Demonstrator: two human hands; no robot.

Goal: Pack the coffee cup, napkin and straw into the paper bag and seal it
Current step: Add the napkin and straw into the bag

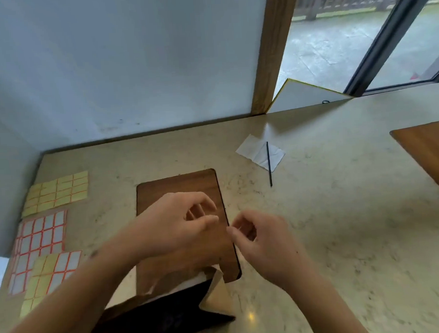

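Note:
A brown paper bag [214,291] stands open at the near edge of the counter, its mouth a dark opening right below my arms. My left hand [175,222] hovers above the wooden board [163,187] with curled fingers and nothing visible in it. My right hand [263,238] is close beside it, fingers loosely curled, also with nothing seen in it. A white napkin [255,151] lies flat at the back right, and a thin black straw [269,163] lies across it. No coffee cup is in sight; the inside of the bag is too dark to make out.
Sheets of yellow labels [59,192] and red-edged white labels [39,239] lie at the left of the counter. A second wooden board [431,147] is at the far right. A white board [303,95] leans by the window post. A wall closes the back and left.

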